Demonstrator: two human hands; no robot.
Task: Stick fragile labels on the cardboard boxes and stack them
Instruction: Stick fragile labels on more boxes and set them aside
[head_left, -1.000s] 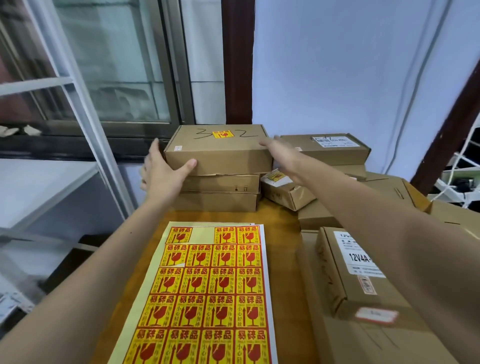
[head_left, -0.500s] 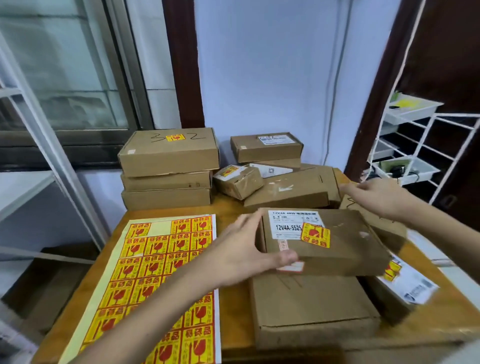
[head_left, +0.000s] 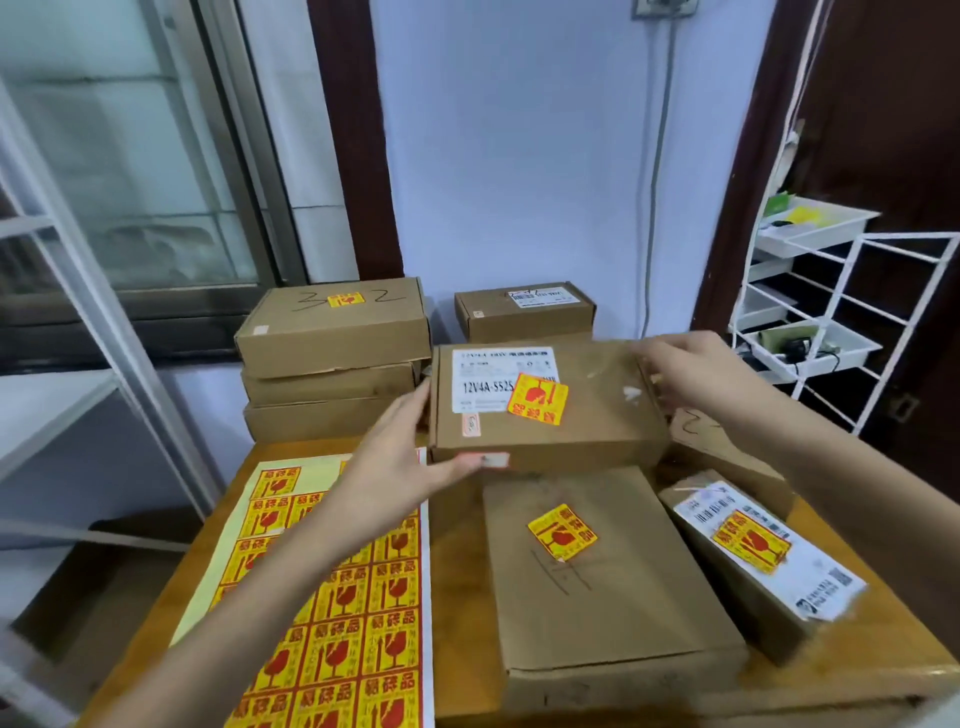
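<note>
1. Flat brown cardboard box (head_left: 545, 405), held clear above the middle of the wooden bench (head_left: 457, 571). On its lid: a white printed label reading "12V4A-5525", overlapped at one corner by a yellow-and-red fragile label (head_left: 537, 399) set askew.
2. Left hand (head_left: 400, 462): grasping the box's left end, thumb along the lower front edge.
3. Right hand (head_left: 685, 374): grasping the box's far right corner, fingers curled over the edge.
4. Change from half a second ago: the box then lay on the larger flat brown box (head_left: 608, 587) at the near edge; it is now lifted, uncovering that box's own fragile label. The right hand has come onto the box.
5. Stack of three labelled brown boxes (head_left: 332, 358), far left corner.
6. Sheet of yellow fragile labels (head_left: 363, 623), near left edge.
</note>
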